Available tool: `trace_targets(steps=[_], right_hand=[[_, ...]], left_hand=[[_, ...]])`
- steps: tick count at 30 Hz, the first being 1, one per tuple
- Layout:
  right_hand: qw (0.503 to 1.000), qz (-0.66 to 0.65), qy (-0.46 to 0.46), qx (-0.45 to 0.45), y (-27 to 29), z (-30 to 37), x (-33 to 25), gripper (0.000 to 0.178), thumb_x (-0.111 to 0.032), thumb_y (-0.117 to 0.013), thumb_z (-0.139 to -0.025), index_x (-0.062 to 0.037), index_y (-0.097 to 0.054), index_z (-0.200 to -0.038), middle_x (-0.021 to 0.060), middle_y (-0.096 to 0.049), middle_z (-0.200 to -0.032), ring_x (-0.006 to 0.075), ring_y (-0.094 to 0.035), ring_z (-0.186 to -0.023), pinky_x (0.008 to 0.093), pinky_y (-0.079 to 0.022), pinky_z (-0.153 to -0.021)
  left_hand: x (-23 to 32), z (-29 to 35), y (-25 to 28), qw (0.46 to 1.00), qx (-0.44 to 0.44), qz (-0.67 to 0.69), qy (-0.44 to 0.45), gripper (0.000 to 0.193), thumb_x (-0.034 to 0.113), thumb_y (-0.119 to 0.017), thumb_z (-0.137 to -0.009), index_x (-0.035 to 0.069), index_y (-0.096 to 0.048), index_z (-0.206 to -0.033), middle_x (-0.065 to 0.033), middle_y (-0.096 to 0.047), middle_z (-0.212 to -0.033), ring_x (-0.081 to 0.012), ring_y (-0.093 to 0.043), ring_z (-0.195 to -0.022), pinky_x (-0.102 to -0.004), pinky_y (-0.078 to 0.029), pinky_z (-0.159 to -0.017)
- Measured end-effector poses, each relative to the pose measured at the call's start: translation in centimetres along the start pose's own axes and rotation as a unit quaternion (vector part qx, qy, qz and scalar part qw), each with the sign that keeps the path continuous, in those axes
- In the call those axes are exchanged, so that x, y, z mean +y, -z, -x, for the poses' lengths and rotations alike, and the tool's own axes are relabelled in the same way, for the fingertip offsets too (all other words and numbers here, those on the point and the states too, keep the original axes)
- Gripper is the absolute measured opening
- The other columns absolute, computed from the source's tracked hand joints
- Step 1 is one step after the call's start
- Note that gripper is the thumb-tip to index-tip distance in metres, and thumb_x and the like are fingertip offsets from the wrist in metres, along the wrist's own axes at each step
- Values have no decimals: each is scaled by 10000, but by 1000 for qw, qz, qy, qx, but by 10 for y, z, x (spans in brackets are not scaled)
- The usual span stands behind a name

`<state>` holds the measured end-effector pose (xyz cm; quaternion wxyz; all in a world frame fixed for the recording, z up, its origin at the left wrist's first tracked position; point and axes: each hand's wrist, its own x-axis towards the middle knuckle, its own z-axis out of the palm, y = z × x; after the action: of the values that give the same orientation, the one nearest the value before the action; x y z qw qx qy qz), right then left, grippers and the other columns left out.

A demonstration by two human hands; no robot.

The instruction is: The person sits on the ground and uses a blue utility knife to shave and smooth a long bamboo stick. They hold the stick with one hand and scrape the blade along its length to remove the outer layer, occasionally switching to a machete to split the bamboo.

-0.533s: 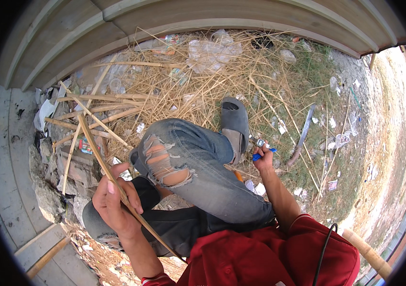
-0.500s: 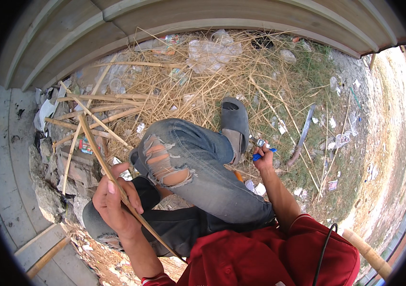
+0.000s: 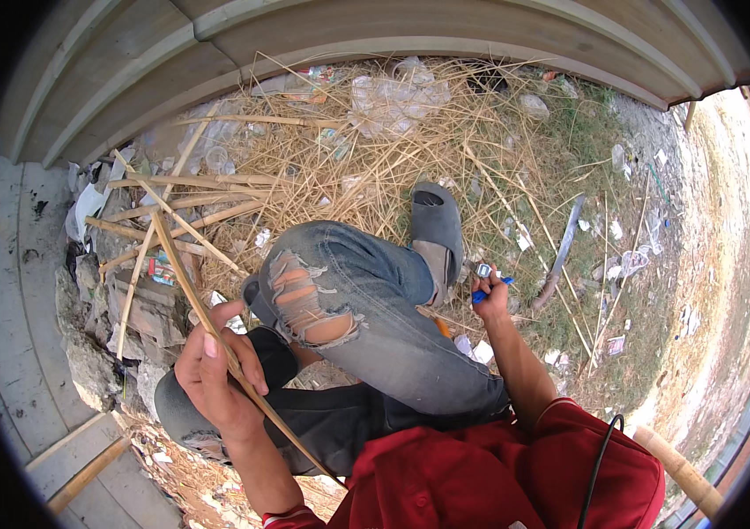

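A long split bamboo strip (image 3: 183, 271) slants from the left pile down towards my red shirt. My left hand (image 3: 216, 375) grips its middle, fingers wrapped round it. Further right, beyond my bent knee, my right hand (image 3: 493, 302) is closed on a small blue-handled tool (image 3: 482, 297). A pale metal-looking piece shows at the tool's upper end; its exact kind is too small to make out. On the ground to the right of that hand lies a long curved blade (image 3: 564, 245) with a brownish handle, touched by neither hand.
Several bamboo sticks (image 3: 216, 196) lie crossed over broken stones (image 3: 141, 317) at left. Straw-like strips (image 3: 304, 163) and plastic litter (image 3: 393, 101) cover the ground up to a corrugated metal wall (image 3: 375, 26). My sandalled foot (image 3: 436, 220) stands in the middle. A thick pole (image 3: 683, 473) sticks out at lower right.
My right hand has turned slightly and shifted a little right, and the blue-handled tool has tilted with it. My left hand and the bamboo strip are almost where they were.
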<state>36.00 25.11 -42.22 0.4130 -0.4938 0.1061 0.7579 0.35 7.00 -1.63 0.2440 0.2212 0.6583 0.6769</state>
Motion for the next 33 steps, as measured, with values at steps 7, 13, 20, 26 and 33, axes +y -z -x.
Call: trace_targets(steps=[7,13,20,26,33], right_hand=[[906,299,158,254,6,-13,5,245,-317,-626,-1011,-146,-634,-1186,1,-638,-838,150,-510,-555,298,-546,-627],[587,613,409,334,17,1,-8,246,-275,-710,-931,-34,-731,-975,64,-605,-674,182,-521,-587,353,-454,-582],[564,546,584,205,-23,29,-28,224,-216,-690,-930,1,-675,-876,157,-589,-658,281,-507,-561,419,-422,-587],[554,604,543,184,-32,31,-24,178,-165,-694,-903,-6,-705,-981,169,-620,-702,309,-553,-607,401,-454,-620],[533,650,528,121,-21,34,-27,153,-164,-698,-902,-14,-673,-893,106,-579,-617,219,-505,-515,363,-424,-549]], left_hand=[[0,0,0,1000,0,9,3,488,311,-539,-1030,-148,-635,-1167,-33,-481,-499,-71,-391,-367,-204,-303,-352],[1,0,2,1000,-1,8,2,497,313,-549,-1026,-157,-631,-1165,-29,-483,-511,-70,-395,-370,-208,-307,-351],[-1,3,5,1000,-2,5,-9,485,306,-540,-1032,-152,-624,-1167,-21,-466,-513,-76,-390,-366,-213,-301,-342],[3,-1,5,999,-28,-6,-16,472,300,-520,-1044,-144,-613,-1175,-21,-436,-498,-77,-365,-355,-211,-297,-329],[3,2,7,999,-5,-33,-14,494,319,-521,-1034,-146,-625,-1166,-20,-440,-486,-75,-367,-357,-214,-296,-338]])
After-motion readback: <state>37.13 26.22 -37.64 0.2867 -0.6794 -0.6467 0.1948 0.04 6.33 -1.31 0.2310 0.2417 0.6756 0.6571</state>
